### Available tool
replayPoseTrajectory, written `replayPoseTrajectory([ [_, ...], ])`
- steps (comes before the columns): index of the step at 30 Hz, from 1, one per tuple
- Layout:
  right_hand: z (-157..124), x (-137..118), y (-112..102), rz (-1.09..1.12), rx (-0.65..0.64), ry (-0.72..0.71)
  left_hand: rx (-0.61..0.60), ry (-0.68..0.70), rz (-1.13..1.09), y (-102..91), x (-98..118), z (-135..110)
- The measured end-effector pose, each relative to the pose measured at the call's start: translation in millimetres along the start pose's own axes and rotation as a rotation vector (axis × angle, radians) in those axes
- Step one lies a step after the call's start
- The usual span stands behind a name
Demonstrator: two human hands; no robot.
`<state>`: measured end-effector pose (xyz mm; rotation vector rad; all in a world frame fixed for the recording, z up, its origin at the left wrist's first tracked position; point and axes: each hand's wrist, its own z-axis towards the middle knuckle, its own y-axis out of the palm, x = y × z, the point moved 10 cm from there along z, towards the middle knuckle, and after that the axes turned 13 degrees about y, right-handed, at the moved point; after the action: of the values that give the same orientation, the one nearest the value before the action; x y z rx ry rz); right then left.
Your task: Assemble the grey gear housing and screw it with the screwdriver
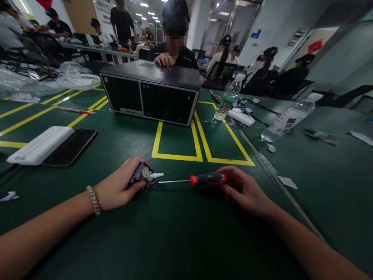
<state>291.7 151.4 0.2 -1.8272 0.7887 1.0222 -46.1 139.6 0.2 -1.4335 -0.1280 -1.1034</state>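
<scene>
My left hand [124, 184] is closed around a small dark gearbox [143, 174] with pale round gears and a white shaft sticking out to the right. A screwdriver [208, 179] with a black and red handle lies level between my hands. Its metal tip meets the right side of the gearbox, or sits just in front of it; the exact contact point is too small to make out. The fingers of my right hand [244, 188] are closed on the handle's end. Both hands are low over the green table [180, 233].
Beyond my hands stands a large black box [166, 101], with a person's hand [164, 60] resting on top. To the left lie a phone [71, 147], a white block [40, 146] and a white fan grille [78, 81]. Two water bottles [229, 99] stand or lean at the right.
</scene>
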Motion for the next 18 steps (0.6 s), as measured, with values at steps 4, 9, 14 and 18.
replayPoseTrajectory([
  [4,1.6,2.0,0.7,-0.023,-0.009,0.03,0.002,0.009,0.011,-0.8,2.0,0.5],
  [9,1.1,5.1,1.0,-0.01,-0.007,0.05,0.014,0.003,0.019,-1.6,4.8,1.1],
  [14,0.8,3.9,0.2,0.016,-0.012,0.063,0.028,0.009,0.024,-1.7,4.6,0.6],
  [18,2.6,2.3,2.6,-0.01,-0.024,0.067,0.035,0.005,0.015,-1.9,3.0,-0.3],
])
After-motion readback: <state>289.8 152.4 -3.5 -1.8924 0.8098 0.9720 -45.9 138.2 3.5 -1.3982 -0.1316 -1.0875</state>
